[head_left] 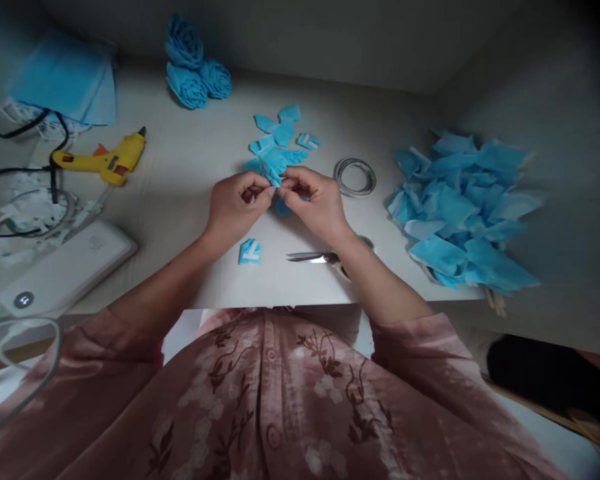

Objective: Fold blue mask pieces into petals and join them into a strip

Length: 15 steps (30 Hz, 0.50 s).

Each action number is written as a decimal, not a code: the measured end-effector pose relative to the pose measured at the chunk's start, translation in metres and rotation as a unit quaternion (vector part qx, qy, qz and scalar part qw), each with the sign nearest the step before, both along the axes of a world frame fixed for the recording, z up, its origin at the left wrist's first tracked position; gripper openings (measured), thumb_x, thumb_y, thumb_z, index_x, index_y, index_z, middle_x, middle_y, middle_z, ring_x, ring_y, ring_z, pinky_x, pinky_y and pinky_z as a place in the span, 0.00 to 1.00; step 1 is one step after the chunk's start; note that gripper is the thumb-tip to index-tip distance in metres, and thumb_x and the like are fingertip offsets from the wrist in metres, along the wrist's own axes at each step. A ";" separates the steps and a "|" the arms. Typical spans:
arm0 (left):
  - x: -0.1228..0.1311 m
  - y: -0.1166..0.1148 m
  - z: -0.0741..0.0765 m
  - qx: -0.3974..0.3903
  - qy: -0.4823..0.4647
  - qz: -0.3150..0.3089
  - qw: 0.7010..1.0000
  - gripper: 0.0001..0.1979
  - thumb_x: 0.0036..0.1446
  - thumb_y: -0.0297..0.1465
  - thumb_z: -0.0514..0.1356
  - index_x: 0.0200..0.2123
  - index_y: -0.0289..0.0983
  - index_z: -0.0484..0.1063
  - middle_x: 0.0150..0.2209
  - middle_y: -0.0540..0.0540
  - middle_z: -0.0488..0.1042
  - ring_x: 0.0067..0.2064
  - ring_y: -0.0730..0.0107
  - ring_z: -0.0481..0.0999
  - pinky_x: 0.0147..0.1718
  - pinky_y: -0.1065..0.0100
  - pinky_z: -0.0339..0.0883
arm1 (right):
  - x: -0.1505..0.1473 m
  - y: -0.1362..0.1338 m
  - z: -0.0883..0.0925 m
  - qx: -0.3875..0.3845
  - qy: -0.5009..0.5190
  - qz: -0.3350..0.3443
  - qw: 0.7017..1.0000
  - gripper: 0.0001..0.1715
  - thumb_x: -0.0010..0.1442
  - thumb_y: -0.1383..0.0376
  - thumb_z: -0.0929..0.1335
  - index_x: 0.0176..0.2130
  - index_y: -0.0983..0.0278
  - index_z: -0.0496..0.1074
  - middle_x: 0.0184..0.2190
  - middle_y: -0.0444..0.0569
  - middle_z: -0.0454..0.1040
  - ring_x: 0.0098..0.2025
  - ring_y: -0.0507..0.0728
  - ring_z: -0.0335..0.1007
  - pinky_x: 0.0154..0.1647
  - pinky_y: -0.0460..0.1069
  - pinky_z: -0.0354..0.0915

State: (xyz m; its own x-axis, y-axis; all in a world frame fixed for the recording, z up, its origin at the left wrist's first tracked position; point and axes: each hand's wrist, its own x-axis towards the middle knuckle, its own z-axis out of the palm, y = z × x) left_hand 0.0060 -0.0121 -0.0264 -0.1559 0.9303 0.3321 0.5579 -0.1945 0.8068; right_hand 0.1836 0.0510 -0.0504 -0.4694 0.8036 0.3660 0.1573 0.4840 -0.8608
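Observation:
My left hand [236, 205] and my right hand [314, 200] meet over the middle of the white table [180, 180], both pinching one small blue paper piece [273, 170] between their fingertips. Just behind the hands lie several folded blue paper pieces [280, 137]. Another folded blue piece with a white strip [250, 251] sits on the table below my left hand. A pair of scissors [313, 257] lies under my right wrist, blades pointing left.
A yellow glue gun [105, 160] with a black cord lies at the left. Finished blue paper roses [193, 67] sit at the back. A heap of blue paper sheets [460, 207] fills the right side. A tape ring [355, 177] and a white device [65, 267] are nearby.

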 end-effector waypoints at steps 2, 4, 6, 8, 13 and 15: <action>0.000 0.001 -0.003 0.005 -0.002 0.006 1.000 0.04 0.57 0.30 0.65 0.29 0.41 0.76 0.25 0.53 0.74 0.28 0.71 0.68 0.30 0.66 0.62 | 0.000 -0.001 0.002 -0.008 0.001 -0.001 1.000 0.23 0.67 0.49 0.72 0.52 0.61 0.81 0.41 0.48 0.83 0.45 0.57 0.81 0.51 0.55 0.79; 0.000 0.002 -0.005 0.009 -0.001 0.007 1.000 0.04 0.57 0.30 0.65 0.29 0.42 0.77 0.25 0.53 0.74 0.27 0.70 0.68 0.29 0.66 0.61 | -0.001 -0.002 0.003 -0.015 -0.001 -0.006 1.000 0.23 0.66 0.48 0.73 0.51 0.61 0.81 0.40 0.47 0.83 0.44 0.57 0.81 0.50 0.54 0.79; -0.001 0.002 -0.007 0.010 0.001 0.005 1.000 0.04 0.57 0.30 0.64 0.29 0.42 0.77 0.24 0.53 0.73 0.28 0.70 0.68 0.29 0.66 0.61 | -0.001 -0.002 0.004 -0.020 -0.002 -0.010 1.000 0.23 0.65 0.47 0.74 0.50 0.61 0.81 0.39 0.47 0.83 0.43 0.57 0.80 0.49 0.54 0.79; -0.001 0.003 -0.008 0.010 0.000 0.006 1.000 0.05 0.57 0.30 0.64 0.29 0.42 0.76 0.23 0.53 0.72 0.28 0.69 0.68 0.29 0.66 0.61 | -0.001 -0.002 0.005 -0.023 0.000 -0.012 1.000 0.23 0.65 0.47 0.74 0.50 0.61 0.81 0.38 0.47 0.83 0.42 0.57 0.80 0.48 0.54 0.79; 0.000 0.001 -0.005 0.002 -0.005 0.003 1.000 0.06 0.57 0.27 0.61 0.27 0.41 0.75 0.24 0.53 0.72 0.28 0.70 0.69 0.30 0.67 0.62 | -0.001 -0.001 0.002 -0.026 0.008 -0.010 1.000 0.23 0.65 0.47 0.73 0.50 0.61 0.81 0.38 0.47 0.83 0.42 0.56 0.80 0.48 0.53 0.79; 0.000 0.001 -0.004 0.000 -0.009 0.002 1.000 0.07 0.57 0.26 0.60 0.27 0.41 0.74 0.24 0.53 0.72 0.28 0.70 0.69 0.30 0.67 0.63 | -0.001 0.000 0.001 -0.028 0.011 -0.008 1.000 0.24 0.65 0.47 0.73 0.51 0.61 0.81 0.38 0.47 0.83 0.42 0.56 0.80 0.48 0.53 0.78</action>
State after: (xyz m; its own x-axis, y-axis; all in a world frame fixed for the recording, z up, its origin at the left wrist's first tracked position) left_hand 0.0061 -0.0110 -0.0300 -0.1661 0.9293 0.3299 0.5443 -0.1926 0.8165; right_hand 0.1826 0.0511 -0.0498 -0.4485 0.8305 0.3304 0.1450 0.4323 -0.8900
